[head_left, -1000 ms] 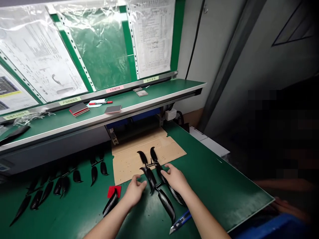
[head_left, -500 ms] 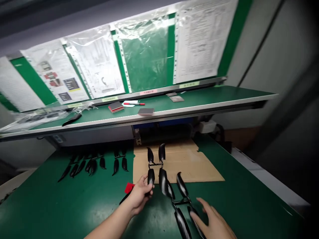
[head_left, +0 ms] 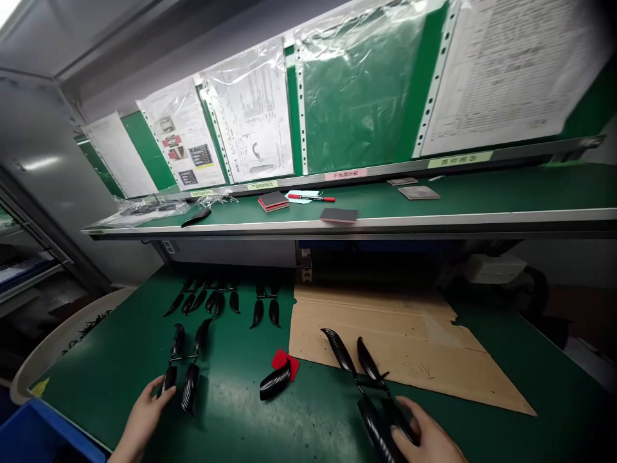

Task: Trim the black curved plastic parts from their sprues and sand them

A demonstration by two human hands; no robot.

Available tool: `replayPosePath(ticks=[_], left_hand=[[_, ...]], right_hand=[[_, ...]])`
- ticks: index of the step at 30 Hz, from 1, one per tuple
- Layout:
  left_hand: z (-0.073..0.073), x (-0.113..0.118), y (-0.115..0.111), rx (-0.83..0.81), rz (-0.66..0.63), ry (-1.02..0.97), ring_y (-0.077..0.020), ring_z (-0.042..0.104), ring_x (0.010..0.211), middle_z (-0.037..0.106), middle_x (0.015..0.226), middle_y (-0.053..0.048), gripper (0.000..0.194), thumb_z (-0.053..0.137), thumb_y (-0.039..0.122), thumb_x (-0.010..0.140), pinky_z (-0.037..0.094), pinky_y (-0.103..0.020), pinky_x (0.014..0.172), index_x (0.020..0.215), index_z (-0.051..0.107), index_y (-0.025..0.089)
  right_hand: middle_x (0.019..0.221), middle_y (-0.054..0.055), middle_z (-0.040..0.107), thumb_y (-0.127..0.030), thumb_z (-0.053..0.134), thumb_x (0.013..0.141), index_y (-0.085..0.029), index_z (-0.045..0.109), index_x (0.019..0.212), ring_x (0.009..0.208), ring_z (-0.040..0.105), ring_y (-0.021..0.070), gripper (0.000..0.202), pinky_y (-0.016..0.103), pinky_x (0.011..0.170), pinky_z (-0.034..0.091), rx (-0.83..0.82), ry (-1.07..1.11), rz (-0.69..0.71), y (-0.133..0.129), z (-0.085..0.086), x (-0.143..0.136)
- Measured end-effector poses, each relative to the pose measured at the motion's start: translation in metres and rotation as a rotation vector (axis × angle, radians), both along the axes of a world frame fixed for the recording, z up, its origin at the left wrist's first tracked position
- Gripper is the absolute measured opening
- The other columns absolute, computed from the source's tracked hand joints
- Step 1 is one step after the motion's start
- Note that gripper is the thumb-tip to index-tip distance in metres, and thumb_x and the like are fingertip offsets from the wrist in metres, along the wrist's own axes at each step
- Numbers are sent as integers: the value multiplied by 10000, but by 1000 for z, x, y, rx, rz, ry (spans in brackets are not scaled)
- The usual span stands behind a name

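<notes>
My left hand [head_left: 145, 410] pinches one lower blade of a glossy black moulded part [head_left: 189, 387], several curved blades joined by a thin crossbar, over the left of the green table. On the right, my right hand [head_left: 427, 437] grips a lower blade of a second such black moulded part [head_left: 340, 350], whose upper blades overlap the cardboard's near edge in view. Between my hands lies a single curved black blade [head_left: 274, 383], partly on a small red pad [head_left: 292, 366]. The fingertips of my right hand are partly hidden behind the part.
More black blade parts [head_left: 259, 312] lie in a row at the table's back. A cardboard sheet [head_left: 385, 328] covers the right rear. Above is a shelf [head_left: 270, 226] holding abrasive-looking pads [head_left: 339, 215] and a red pen [head_left: 313, 198]. A blue bin [head_left: 53, 437] and round tub [head_left: 29, 366] stand left.
My left hand has carried its black part leftward from in front of the cardboard. My right hand, open before, has closed on the other part. The view has swung left.
</notes>
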State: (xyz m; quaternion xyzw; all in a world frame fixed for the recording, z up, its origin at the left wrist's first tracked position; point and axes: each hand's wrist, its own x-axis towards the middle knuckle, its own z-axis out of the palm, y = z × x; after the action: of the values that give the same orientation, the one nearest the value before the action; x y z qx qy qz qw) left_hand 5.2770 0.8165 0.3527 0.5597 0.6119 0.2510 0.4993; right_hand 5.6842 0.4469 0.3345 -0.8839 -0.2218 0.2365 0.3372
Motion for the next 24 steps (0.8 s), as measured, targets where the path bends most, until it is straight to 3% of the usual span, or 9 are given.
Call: replayPosePath(ticks=[4, 7, 9, 12, 15, 18, 21, 22, 24], left_hand=[[-3, -31, 33, 210, 45, 203, -347, 636, 999, 630, 1173, -162, 690, 604, 552, 712, 528, -409, 728, 1281, 489, 179], [-4, -39, 42, 329, 182, 282, -426, 601, 1018, 442, 1389, -224, 753, 554, 610, 715, 517, -504, 689, 1332, 448, 192], [-6, -35, 39, 379, 226, 271, -435, 565, 1083, 405, 1420, -217, 735, 497, 626, 755, 511, -521, 722, 1353, 419, 206], [-12, -23, 27, 440, 204, 208, -364, 511, 1200, 484, 1378, -144, 637, 453, 594, 812, 510, -455, 831, 1338, 430, 235], [-13, -13, 18, 473, 164, 127, -301, 505, 1226, 501, 1374, -105, 601, 459, 562, 834, 514, -376, 873, 1340, 419, 240], [-5, -7, 6, 537, 236, 51, -289, 496, 1232, 508, 1365, -95, 573, 497, 531, 832, 493, -375, 931, 1317, 444, 231], [8, 10, -19, 618, 252, 32, -282, 521, 1184, 540, 1312, -83, 502, 508, 499, 836, 448, -414, 989, 1264, 493, 237], [11, 21, -32, 625, 183, 21, -275, 526, 1171, 547, 1294, -81, 481, 502, 488, 843, 441, -413, 995, 1254, 500, 238], [14, 50, -61, 583, -93, 14, -265, 495, 1206, 538, 1297, -77, 450, 491, 471, 857, 429, -397, 1000, 1251, 505, 253]], right_hand=[[902, 80, 597, -460, 507, 695, -168, 533, 1202, 882, 603, 244, 585, 307, 729, 483, 225, 66, 110, 44, 20, -37], [832, 22, 551, -371, 488, 718, -195, 562, 1151, 685, 566, 173, 474, 282, 631, 465, 374, 164, 275, 85, 29, -83], [874, 29, 567, -301, 507, 725, -208, 578, 1138, 756, 578, 181, 429, 293, 705, 476, 418, 151, 351, 114, 32, -114], [1121, 82, 549, -236, 539, 735, -219, 554, 1190, 1011, 566, 220, 455, 333, 891, 453, 463, 104, 371, 154, 33, -154], [1272, 96, 480, -260, 563, 773, -254, 468, 1289, 1118, 534, 242, 525, 364, 923, 453, 522, 119, 433, 174, 31, -180], [1233, 60, 513, -242, 597, 768, -281, 520, 1208, 1084, 554, 228, 448, 367, 930, 456, 573, 122, 579, 163, 29, -187], [1107, 37, 577, -237, 568, 813, -261, 593, 1038, 1035, 568, 206, 227, 354, 940, 448, 594, 73, 599, 127, 26, -173], [1066, 37, 592, -258, 547, 839, -253, 599, 1006, 1007, 576, 202, 175, 349, 920, 459, 584, 54, 574, 112, 24, -164], [992, 43, 614, -327, 493, 887, -241, 601, 976, 934, 596, 198, 164, 341, 859, 489, 525, 15, 487, 81, 18, -143]])
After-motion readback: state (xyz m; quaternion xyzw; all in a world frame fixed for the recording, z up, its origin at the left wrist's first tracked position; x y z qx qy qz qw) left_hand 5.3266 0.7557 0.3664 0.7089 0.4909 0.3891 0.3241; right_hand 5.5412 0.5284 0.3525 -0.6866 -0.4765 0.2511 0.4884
